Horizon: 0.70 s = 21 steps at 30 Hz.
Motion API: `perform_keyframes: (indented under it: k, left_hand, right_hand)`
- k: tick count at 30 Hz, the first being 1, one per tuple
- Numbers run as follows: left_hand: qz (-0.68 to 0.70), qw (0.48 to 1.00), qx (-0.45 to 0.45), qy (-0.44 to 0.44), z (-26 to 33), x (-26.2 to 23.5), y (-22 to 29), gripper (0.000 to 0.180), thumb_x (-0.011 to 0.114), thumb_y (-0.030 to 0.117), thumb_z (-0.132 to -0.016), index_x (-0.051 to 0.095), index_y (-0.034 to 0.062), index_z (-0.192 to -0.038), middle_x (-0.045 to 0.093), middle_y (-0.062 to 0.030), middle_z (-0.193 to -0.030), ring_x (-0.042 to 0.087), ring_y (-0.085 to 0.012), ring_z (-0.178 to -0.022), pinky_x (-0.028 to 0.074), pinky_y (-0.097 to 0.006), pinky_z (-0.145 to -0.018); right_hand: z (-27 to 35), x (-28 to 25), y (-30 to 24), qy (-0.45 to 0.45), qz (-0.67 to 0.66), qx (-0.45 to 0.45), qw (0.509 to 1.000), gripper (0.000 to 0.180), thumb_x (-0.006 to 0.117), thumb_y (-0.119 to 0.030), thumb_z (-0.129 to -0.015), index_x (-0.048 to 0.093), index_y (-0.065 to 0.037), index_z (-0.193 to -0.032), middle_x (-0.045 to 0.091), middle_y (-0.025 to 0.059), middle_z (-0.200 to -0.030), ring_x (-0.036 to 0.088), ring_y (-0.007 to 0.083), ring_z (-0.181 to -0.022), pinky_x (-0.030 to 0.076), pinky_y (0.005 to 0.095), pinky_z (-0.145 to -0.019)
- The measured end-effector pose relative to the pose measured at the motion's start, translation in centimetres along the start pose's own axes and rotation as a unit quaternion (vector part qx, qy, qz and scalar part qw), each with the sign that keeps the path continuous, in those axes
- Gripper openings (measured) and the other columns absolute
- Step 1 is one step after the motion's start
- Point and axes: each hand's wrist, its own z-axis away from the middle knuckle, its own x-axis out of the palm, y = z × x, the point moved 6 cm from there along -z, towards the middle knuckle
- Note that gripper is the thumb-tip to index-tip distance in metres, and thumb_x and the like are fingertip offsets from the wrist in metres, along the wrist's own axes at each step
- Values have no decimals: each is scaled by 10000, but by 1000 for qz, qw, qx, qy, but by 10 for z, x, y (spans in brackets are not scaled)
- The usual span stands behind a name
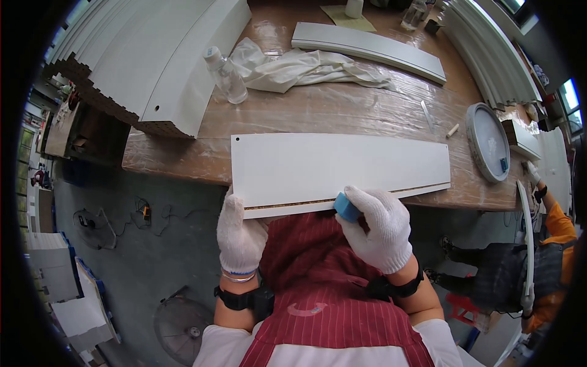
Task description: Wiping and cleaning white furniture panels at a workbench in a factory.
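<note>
A long white board (342,162) with a dark hole near its far left corner lies at the table's front edge. A brown, rough-looking groove runs along its near side. My left hand (243,238), in a white knit glove, grips the near left corner, with its fingers partly hidden. In my gloved right hand (379,229) a small blue block (347,208), perhaps a sponge, is pinched against the board's near edge by the groove.
Stacked white boards (177,67) stand at left beside a clear bottle (227,76) and a white cloth (306,68). Another board (370,52) lies behind. A thin blade (427,116) and a round grey lid (488,144) are at right. A co-worker in orange (559,223) stands far right.
</note>
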Motion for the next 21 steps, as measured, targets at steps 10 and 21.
perform_keyframes:
  k: [10, 21]
  left_hand:
    - [25, 999, -7, -21, 17, -6, 5, 633, 657, 375, -1016, 442, -9, -1470, 587, -145, -1364, 606, -266, -1248, 529, -416, -1015]
    - [-2, 1000, 1, -22, 27, -1, 9, 680, 670, 398, -1007, 425, -9, -1494, 577, -133, -1389, 588, -258, -1272, 504, -419, -1055]
  right_hand:
    - [6, -4, -15, 32, 61, -26, 997, 494, 844, -44, -722, 661, -39, -1181, 702, 107, -906, 688, 282, -729, 550, 363, -645]
    - [13, -9, -21, 19, 79, -21, 996, 528, 876, -70, -730, 651, -49, -1207, 700, 96, -912, 686, 277, -769, 555, 377, -693]
